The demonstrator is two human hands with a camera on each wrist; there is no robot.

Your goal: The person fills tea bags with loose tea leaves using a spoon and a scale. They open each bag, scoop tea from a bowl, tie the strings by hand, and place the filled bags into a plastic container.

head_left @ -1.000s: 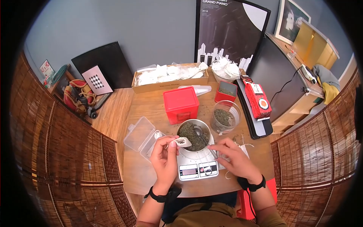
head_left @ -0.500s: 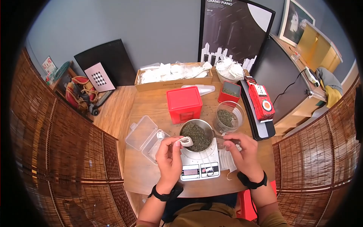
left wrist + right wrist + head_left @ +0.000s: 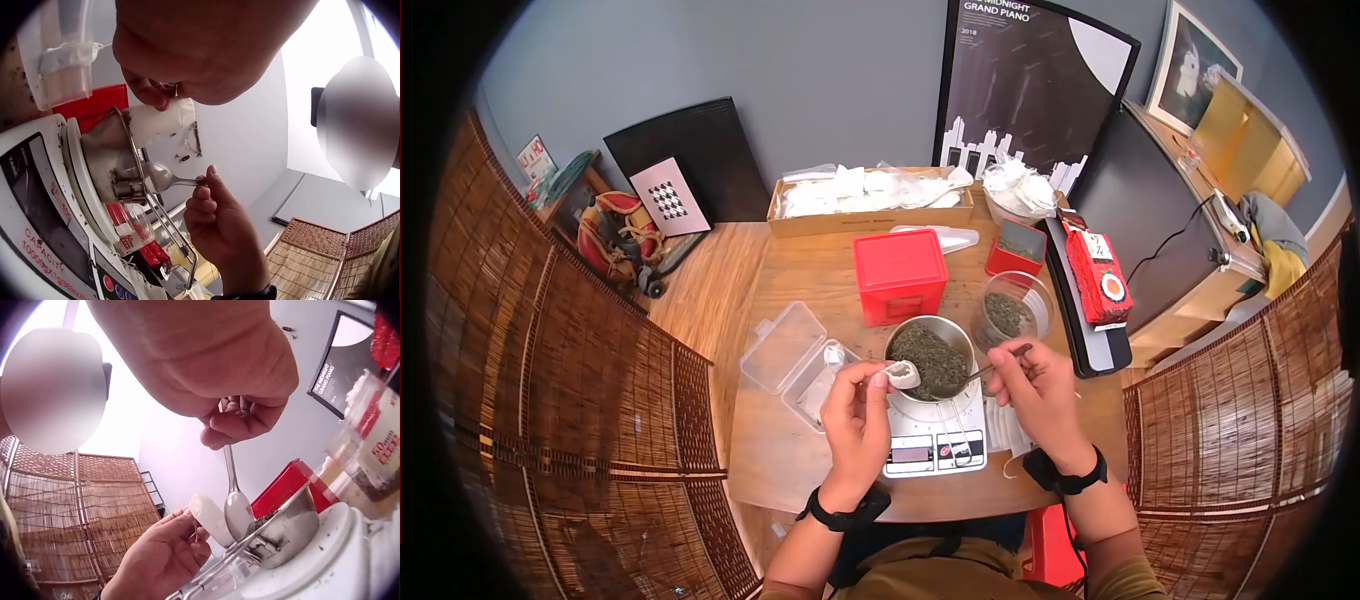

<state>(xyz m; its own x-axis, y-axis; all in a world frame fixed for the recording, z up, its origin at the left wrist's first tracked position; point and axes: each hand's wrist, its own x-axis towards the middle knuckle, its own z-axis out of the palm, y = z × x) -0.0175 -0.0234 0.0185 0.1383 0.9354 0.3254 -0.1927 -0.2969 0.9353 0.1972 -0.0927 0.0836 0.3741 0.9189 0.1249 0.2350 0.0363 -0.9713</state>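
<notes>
White fabric forms the small, open-mouthed pouch (image 3: 903, 375) that your left hand (image 3: 856, 425) pinches between thumb and fingertips, at the near left rim of the round, silver metal pot (image 3: 967, 344). Your right hand (image 3: 1040, 392) is closed around the handle of the silver metal spoon (image 3: 980, 374), the thumb against the curled fingers; the spoon slopes down into the pot, among the dark green dried leaves (image 3: 920, 349). The pot sits on the white kitchen scale (image 3: 970, 415), its wire handle reaching over the scale's front panel toward you.

Left of the scale lies the clear plastic hinged case (image 3: 785, 345), lid open. Behind the pot stands the red, square, lidded box (image 3: 900, 260); to its right are the clear round tub (image 3: 1041, 300) and the open red tin (image 3: 1000, 264), both holding leaves. Farther back, the long brown cardboard box (image 3: 860, 226) holds white items on the brown wooden table (image 3: 785, 480).
</notes>
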